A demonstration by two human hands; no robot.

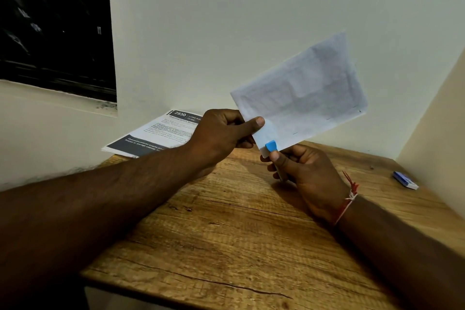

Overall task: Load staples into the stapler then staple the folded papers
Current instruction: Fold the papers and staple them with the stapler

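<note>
With the left hand (pixel 221 133) pinching the folded paper (pixel 302 93) taut, the right hand (pixel 309 178) gripping the blue stapler (pixel 271 145) should squeeze squarely at that corner.

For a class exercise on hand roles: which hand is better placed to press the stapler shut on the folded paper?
The right hand: it grips the stapler, whose blue nose sits on a lower corner of the folded paper. The left hand pinches the paper's edge, holding it up.
</note>
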